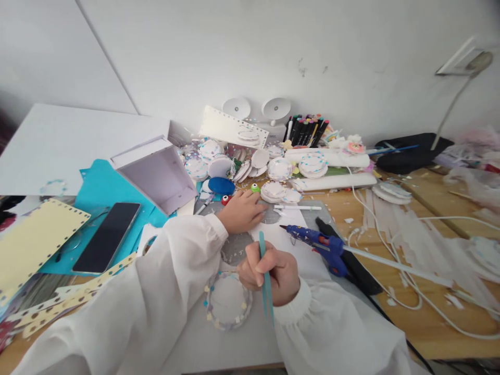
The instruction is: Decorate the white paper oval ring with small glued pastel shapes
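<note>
My right hand (273, 273) is closed around a pair of teal tweezers (267, 291), whose tips point down toward my body. Just left of that hand lies a round white disc (226, 302) rimmed with small white, yellow and blue pieces. My left hand (241, 212) reaches forward over the grey mat, palm down with its fingers apart. Close beyond its fingers sit a small green eyeball-like piece (255, 188) and a red one (225, 200). A blue oval lid (221, 185) rests behind them. Whatever lies under the left palm is hidden.
A blue glue gun (328, 245) with a long glue stick lies at the right, among white cables. Many decorated discs (279, 169) pile up at the back beside markers (308, 130). On the left are an open white box (156, 174) and a phone (107, 237).
</note>
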`<state>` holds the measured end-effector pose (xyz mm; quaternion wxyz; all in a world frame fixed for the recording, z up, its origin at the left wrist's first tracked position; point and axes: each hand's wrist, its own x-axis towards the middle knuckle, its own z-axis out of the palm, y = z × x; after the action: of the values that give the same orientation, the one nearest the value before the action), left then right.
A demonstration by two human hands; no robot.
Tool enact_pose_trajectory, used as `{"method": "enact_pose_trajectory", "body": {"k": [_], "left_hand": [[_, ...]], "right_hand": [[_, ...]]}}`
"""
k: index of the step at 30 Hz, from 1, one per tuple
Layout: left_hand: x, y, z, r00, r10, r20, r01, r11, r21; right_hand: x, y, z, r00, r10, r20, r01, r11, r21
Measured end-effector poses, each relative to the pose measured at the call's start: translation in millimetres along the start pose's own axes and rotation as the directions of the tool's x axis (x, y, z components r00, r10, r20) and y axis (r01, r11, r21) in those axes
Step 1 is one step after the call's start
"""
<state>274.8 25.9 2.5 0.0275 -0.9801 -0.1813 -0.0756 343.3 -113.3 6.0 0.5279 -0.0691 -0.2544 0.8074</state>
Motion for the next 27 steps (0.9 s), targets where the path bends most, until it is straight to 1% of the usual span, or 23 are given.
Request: {"method": "enact_pose_trajectory", "body": {"k": [3, 6, 11, 17, 19, 21, 22, 23, 24, 25, 27], "left_hand": [[-6, -4, -8.2, 1.0, -0.021, 0.012, 0.02, 1.0, 0.005], [-21, -11, -16.0, 0.999, -0.031, 0.031, 0.031, 1.0, 0.002], [-61, -16, -23.8, 0.997, -0.043, 0.069, 0.047, 0.997, -0.057], [-109, -4, -32.6, 0.99, -0.078, 0.118, 0.105, 0.963, -0.249], [-121, 1, -31.3, 0.991, -0.107, 0.077, 0.126, 0.939, -0.32], [-130, 4, -26.2, 0.983, -0.182, -0.027, 0.155, 0.896, -0.415], [-134, 5, -22.5, 0.966, -0.244, -0.09, 0.174, 0.863, -0.474], [-136, 6, -18.5, 0.937, -0.318, -0.145, 0.195, 0.819, -0.539], [-138, 6, -14.5, 0.9, -0.397, -0.182, 0.214, 0.765, -0.608], [-139, 6, -11.1, 0.858, -0.474, -0.196, 0.232, 0.7, -0.676], [-140, 6, -7.1, 0.779, -0.604, -0.168, 0.256, 0.552, -0.794]], "right_hand": [[0, -1, 0, 1.0, -0.005, -0.001, 0.005, 1.0, 0.0], [0, -1, 0, 1.0, -0.003, -0.003, 0.003, 1.0, -0.006], [-2, -4, 0, 1.0, -0.015, -0.027, 0.014, 0.999, -0.029], [-4, -11, 0, 0.993, -0.06, -0.105, 0.053, 0.996, -0.065], [-3, -13, 1, 0.981, -0.12, -0.154, 0.106, 0.99, -0.093], [-2, -15, 2, 0.95, -0.218, -0.222, 0.185, 0.97, -0.16], [-1, -16, 2, 0.929, -0.269, -0.254, 0.22, 0.953, -0.208], [-1, -16, 2, 0.905, -0.318, -0.281, 0.247, 0.933, -0.262], [0, -17, 1, 0.883, -0.36, -0.3, 0.264, 0.911, -0.318], [1, -17, 0, 0.86, -0.403, -0.313, 0.278, 0.884, -0.375], [3, -17, -4, 0.814, -0.482, -0.323, 0.297, 0.824, -0.482]]}}
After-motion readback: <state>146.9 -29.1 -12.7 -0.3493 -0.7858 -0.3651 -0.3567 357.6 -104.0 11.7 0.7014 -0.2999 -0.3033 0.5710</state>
